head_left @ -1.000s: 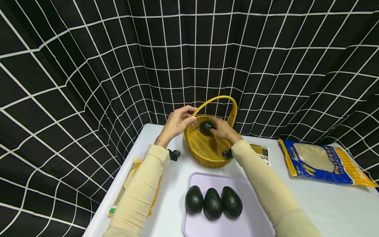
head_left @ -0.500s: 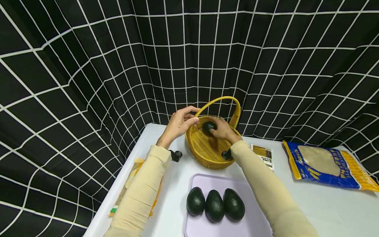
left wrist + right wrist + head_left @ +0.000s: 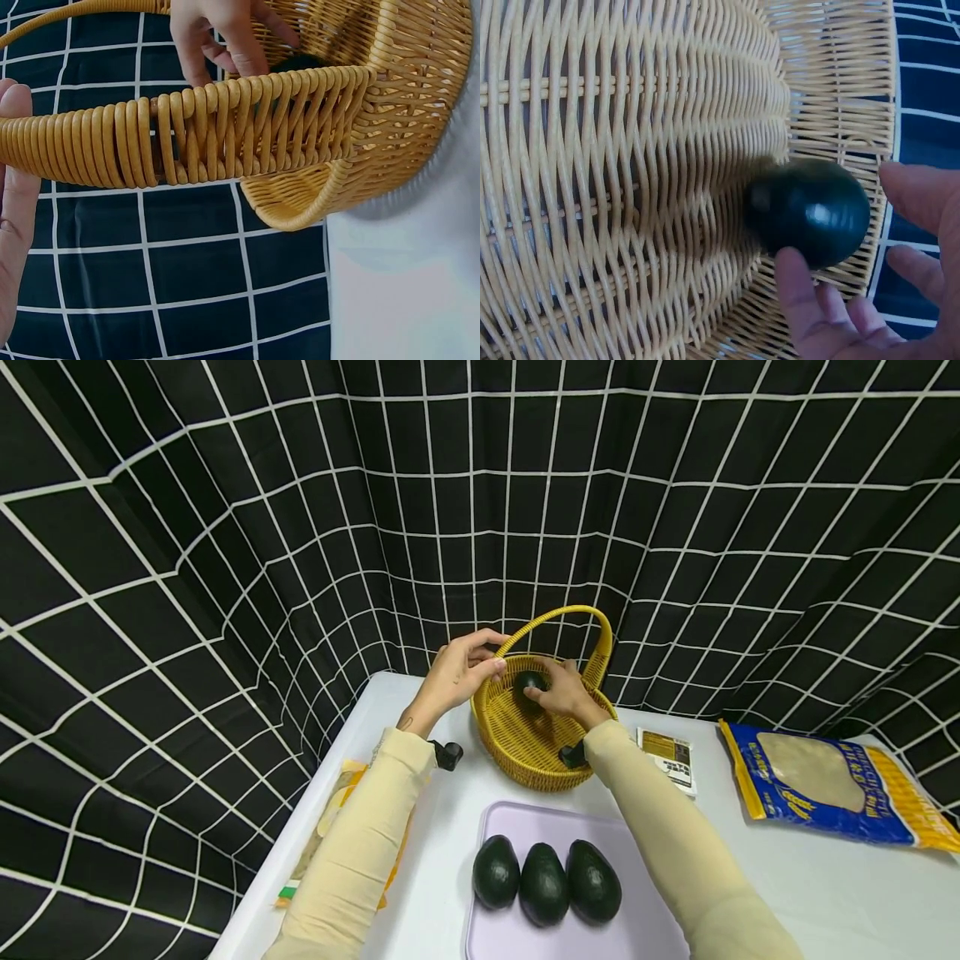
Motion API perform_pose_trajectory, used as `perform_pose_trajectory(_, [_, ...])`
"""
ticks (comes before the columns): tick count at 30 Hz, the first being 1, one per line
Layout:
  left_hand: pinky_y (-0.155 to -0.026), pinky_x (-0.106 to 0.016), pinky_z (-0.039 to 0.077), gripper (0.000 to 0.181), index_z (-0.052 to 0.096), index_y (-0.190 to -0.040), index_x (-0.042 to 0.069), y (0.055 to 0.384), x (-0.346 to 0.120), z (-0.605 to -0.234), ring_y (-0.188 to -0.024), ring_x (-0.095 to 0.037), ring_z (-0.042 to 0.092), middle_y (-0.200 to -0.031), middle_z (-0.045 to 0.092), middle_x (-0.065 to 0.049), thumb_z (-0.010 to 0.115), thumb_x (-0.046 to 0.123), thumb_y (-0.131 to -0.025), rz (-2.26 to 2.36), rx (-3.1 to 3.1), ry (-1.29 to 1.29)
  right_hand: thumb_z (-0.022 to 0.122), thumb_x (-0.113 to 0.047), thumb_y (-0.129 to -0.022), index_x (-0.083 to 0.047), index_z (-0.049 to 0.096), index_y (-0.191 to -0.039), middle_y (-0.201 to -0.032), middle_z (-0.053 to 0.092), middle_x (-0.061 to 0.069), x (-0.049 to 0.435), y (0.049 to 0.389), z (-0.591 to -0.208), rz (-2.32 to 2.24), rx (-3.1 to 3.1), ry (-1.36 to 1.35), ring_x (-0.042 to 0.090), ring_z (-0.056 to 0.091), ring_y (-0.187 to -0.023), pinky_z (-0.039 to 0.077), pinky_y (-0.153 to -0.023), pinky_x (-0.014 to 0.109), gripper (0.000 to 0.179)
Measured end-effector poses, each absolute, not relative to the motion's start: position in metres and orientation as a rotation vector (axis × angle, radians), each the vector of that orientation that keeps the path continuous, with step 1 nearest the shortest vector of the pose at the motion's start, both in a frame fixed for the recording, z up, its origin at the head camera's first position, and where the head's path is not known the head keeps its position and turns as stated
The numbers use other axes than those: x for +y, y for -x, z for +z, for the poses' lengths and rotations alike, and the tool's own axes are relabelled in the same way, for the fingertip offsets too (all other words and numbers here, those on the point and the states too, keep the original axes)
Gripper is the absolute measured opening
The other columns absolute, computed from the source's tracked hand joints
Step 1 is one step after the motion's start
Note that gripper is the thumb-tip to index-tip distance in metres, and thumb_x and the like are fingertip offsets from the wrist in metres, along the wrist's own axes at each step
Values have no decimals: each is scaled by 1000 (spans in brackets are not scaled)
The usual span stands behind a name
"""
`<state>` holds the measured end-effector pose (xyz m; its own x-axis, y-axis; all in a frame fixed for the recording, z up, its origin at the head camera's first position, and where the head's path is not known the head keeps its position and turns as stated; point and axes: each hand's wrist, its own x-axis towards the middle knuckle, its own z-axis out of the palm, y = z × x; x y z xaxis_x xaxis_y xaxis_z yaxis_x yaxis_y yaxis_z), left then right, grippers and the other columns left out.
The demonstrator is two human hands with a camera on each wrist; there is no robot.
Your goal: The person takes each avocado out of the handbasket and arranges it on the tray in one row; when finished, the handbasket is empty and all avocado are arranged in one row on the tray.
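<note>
A yellow woven basket (image 3: 525,768) with a tall arched handle stands on the white table. My left hand (image 3: 456,672) holds the left part of its handle (image 3: 75,146) between thumb and fingers. Inside, a dark green avocado (image 3: 814,214) lies against the far side wall. Reaching in, my right hand (image 3: 564,693) has its fingers spread around the avocado. In the right wrist view the thumb touches or nearly touches the fruit, while the other fingers stand apart from it. Three more avocados (image 3: 543,883) lie side by side on a pale lilac tray (image 3: 585,935).
A blue and yellow bag (image 3: 832,785) lies at the right. Beside the basket is a small brown and white packet (image 3: 667,760). Another orange-edged packet (image 3: 330,814) lies partly under the left forearm. A black curtain (image 3: 525,502) with white grid lines hangs behind the table.
My right hand has loosened its fingers from the avocado, which now rests in the basket. The left hand stays on the handle. The head view has shifted slightly.
</note>
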<state>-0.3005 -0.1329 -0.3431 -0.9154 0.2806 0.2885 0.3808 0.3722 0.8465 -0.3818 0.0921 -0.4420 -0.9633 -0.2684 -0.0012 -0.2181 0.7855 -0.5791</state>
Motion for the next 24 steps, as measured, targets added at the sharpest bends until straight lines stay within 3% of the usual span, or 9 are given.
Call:
perform_pose_trajectory(6, [-78, -31, 61, 30, 66, -129, 15, 300, -133, -343, -87, -25, 74, -96, 75, -8, 66, 12, -99, -1617, -2524, 612, 67, -31, -96, -13, 37, -156, -143, 32, 31, 91, 381, -443, -925, 2909, 389, 46, 44, -130, 42, -109, 61, 69])
perform_pose_trajectory(15, [-79, -30, 60, 31, 66, -129, 15, 301, -135, -343, -86, -16, 73, -96, 76, -7, 66, 12, -99, -1578, -2522, 633, 66, -16, -96, -11, 39, -155, -152, 32, 29, 86, 384, -439, -845, 2879, 632, 47, 40, -139, 37, -114, 62, 65])
perform_pose_trajectory(24, [-76, -29, 61, 30, 65, -129, 14, 301, -134, -343, -92, -31, 74, -97, 75, -10, 65, 11, -99, -1636, -2504, 638, 62, -2, -88, -11, 38, -156, -158, 28, 26, 74, 388, -436, -765, 2776, 782, 44, 37, -142, 37, -115, 61, 72])
